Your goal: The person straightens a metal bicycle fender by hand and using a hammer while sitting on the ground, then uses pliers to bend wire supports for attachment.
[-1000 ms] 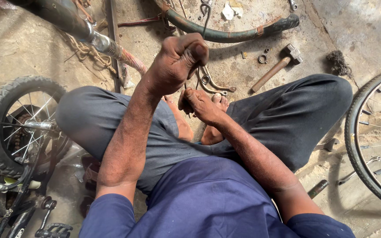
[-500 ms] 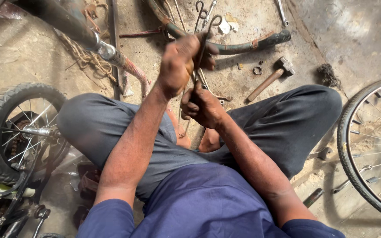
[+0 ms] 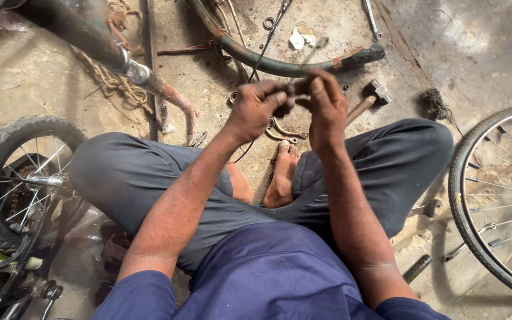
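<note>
Head view is showing the left hand [image 3: 259, 106] and right hand [image 3: 326, 104] meeting fingertip to fingertip, both pinching closed on a small dark metal part [image 3: 298, 93] lying between them, above the dusty concrete floor [image 3: 42, 89] and wooden-handled hammer [image 3: 367, 102].

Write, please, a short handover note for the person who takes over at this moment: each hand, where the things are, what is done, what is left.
Left hand: raised over the crossed legs, fingers closed on a small part that is too blurred to name.
Right hand: raised beside it, fingertips pinching at the same spot; the two hands meet.
On the floor: hammer just beyond the right hand, curved dark green frame piece ahead, small knobby wheel to the left, large spoked wheel to the right, spanner by the right knee.
Done: cannot tell.
Left: the part remains in both hands, not set down.
</note>
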